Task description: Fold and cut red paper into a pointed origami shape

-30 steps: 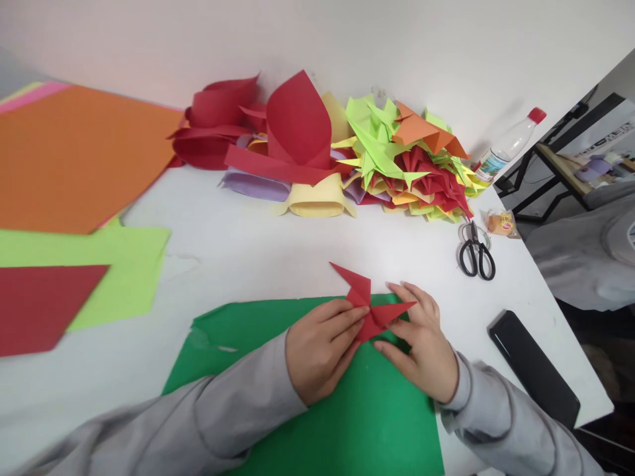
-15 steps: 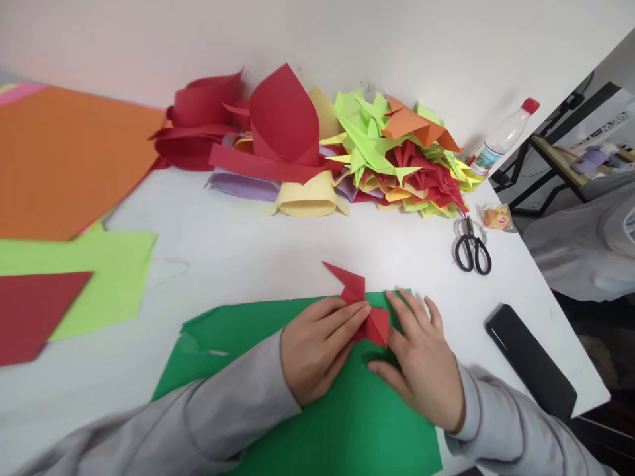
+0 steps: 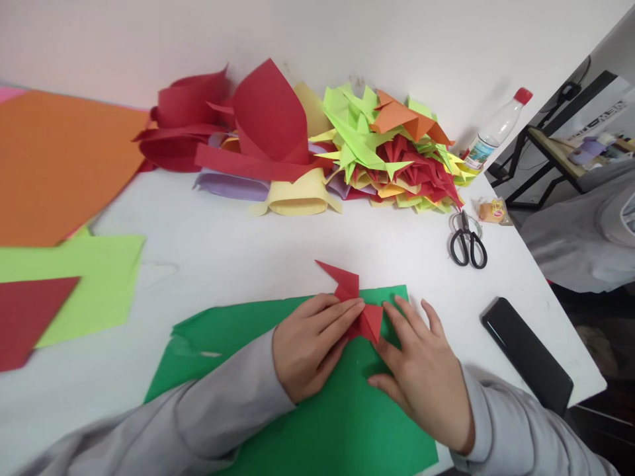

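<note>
While our left hand, fingers together, holds the red folded paper below the frame's centre, our right hand, loosely splayed, touches its right edge.

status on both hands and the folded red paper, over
Left hand holding folded red paper over green sheet. Right hand open at paper's right edge. Scissors, phone off right, apart from paper.

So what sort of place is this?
Probably a paper-craft workspace; whether workshop or home, I can't tell. The signs: a pile of folded paper shapes, scissors on the table, and a folded red piece at the person's hands.
</note>
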The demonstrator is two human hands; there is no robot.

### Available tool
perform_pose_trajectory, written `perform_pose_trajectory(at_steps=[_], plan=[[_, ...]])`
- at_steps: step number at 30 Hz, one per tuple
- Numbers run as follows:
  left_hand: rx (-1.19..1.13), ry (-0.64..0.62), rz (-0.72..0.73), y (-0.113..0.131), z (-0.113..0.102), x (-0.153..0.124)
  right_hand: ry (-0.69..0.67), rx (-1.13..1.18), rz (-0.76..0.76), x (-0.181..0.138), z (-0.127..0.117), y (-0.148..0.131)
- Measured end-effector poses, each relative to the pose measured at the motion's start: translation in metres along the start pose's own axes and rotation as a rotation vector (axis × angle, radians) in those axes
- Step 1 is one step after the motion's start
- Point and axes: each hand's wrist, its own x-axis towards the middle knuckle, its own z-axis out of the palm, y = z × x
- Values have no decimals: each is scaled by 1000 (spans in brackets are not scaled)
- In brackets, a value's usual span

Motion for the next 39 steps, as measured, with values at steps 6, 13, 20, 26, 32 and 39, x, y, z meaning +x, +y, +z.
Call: perform_pose_trajectory(at_steps=[6,13,20,26,32,39], plan=[[-13,-10,-2,-1,-3,1,66,-16,34,6,-2,6],[-3,-33,-3,0,-4,4,46,-62,-20,5,13,4],[-5,-91,-10,-2,-3,3,-10,2,-77,5,15,8],[7,-99,5,-4,-3,1,-35,17,-1,2,17,4],[37,-87,32,-5,-1,0,-110,-19,11,4,9,11],[78,-110,14,-5,1,-1,-114,-16,-16,6,14,17]])
